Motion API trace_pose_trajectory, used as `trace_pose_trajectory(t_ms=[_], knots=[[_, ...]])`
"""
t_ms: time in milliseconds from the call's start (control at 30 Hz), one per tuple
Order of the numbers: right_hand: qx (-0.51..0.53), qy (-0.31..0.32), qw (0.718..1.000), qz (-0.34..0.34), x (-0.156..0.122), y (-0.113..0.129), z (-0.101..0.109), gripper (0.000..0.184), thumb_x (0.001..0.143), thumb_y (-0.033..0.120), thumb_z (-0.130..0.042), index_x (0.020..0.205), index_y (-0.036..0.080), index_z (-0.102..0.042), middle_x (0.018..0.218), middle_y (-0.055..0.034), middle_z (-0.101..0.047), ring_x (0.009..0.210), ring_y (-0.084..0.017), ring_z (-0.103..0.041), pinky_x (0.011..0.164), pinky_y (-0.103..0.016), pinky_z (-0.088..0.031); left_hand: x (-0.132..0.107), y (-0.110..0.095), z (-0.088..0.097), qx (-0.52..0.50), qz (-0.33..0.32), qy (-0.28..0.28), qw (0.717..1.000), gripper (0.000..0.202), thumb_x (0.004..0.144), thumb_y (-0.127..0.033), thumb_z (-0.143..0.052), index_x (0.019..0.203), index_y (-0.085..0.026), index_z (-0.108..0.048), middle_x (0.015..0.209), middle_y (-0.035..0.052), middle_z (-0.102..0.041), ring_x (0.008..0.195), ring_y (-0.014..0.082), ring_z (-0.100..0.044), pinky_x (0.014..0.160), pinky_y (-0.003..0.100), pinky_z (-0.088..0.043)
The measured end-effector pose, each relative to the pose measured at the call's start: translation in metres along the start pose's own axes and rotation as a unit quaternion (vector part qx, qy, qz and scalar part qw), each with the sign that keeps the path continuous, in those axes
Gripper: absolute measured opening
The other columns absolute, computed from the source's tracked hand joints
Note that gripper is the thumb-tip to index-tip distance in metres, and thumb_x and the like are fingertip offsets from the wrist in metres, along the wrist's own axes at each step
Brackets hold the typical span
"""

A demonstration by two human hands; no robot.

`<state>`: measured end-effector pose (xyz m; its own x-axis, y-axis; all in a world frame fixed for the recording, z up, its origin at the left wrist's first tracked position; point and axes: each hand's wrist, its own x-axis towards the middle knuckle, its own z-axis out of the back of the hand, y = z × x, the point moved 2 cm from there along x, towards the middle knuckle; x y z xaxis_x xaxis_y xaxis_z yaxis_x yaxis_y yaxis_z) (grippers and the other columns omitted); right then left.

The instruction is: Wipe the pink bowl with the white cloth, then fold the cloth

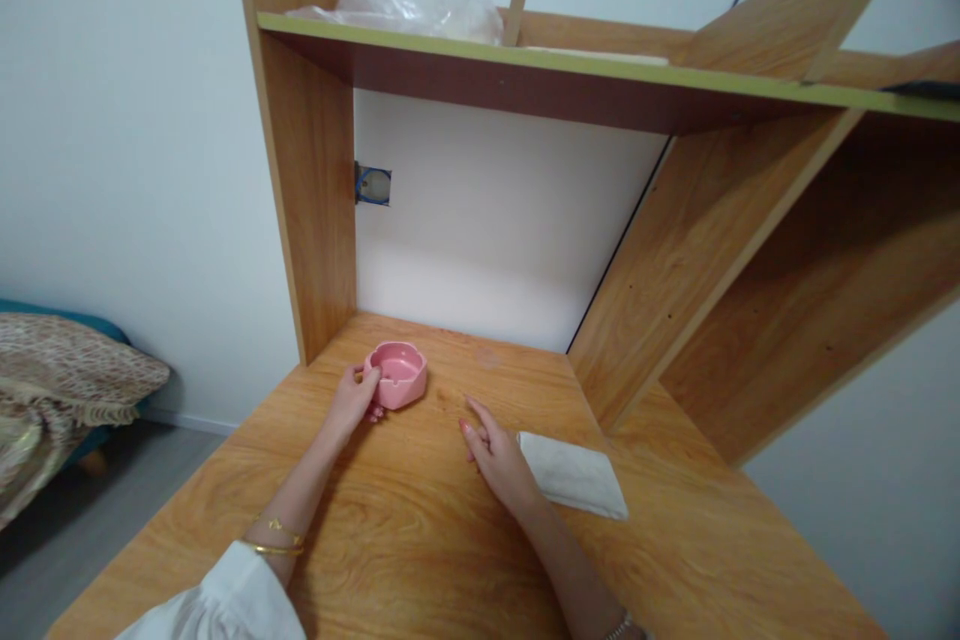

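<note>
head view: the left hand grips the ashtray by its left side, thumb over the rim. the ashtray is left of the frame's centre, over the desk; whether it touches the wood, i cannot tell. the right hand, below centre, is loosely open, index finger out, just beside the cloth.

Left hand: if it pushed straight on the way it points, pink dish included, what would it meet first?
Beyond the pink dish in its grip, the left hand would probably meet the white back panel first, though depth is hard to judge from one view.
</note>
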<state>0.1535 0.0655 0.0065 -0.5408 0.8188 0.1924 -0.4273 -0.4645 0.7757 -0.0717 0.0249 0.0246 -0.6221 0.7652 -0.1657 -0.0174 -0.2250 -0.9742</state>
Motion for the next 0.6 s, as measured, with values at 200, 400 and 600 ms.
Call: trace_pose_trajectory(t_ms=[200, 400, 600], knots=[[0.037, -0.008, 0.999, -0.008, -0.0004, -0.0057, -0.0036, 0.051, 0.085, 0.042, -0.036, 0.127, 0.014, -0.039, 0.053, 0.0038, -0.048, 0.047, -0.013, -0.046, 0.044, -0.023, -0.034, 0.0054, 0.0022, 0.0034, 0.007, 0.011, -0.033, 0.999, 0.047, 0.083, -0.035, -0.049, 0.12, -0.006, -0.04, 0.043, -0.0007, -0.055, 0.036, 0.0142, -0.055, 0.038, 0.021, -0.044], [0.018, -0.014, 1.0, -0.008, 0.001, -0.0105, -0.005, 0.048, 0.084, 0.04, -0.037, 0.124, 0.014, -0.043, 0.053, 0.004, -0.046, 0.048, -0.013, -0.044, 0.047, -0.024, -0.033, 0.0081, 0.0029, 0.0071, 0.0, 0.011, -0.03, 0.999, 0.052, 0.082, -0.033, -0.05, 0.124, -0.005, -0.038, 0.038, -0.0005, -0.054, 0.038, 0.0186, -0.058, 0.04, 0.026, -0.048], [-0.01, 0.0, 1.0, 0.008, -0.001, -0.006, -0.0045, 0.049, 0.085, 0.039, -0.035, 0.127, 0.014, -0.041, 0.054, 0.0034, -0.047, 0.049, -0.014, -0.046, 0.051, -0.025, -0.035, 0.0047, 0.001, 0.0097, -0.011, 0.013, -0.024, 1.0, 0.056, 0.083, -0.037, -0.049, 0.126, -0.004, -0.036, 0.039, -0.0003, -0.055, 0.037, 0.0184, -0.058, 0.042, 0.028, -0.05]])
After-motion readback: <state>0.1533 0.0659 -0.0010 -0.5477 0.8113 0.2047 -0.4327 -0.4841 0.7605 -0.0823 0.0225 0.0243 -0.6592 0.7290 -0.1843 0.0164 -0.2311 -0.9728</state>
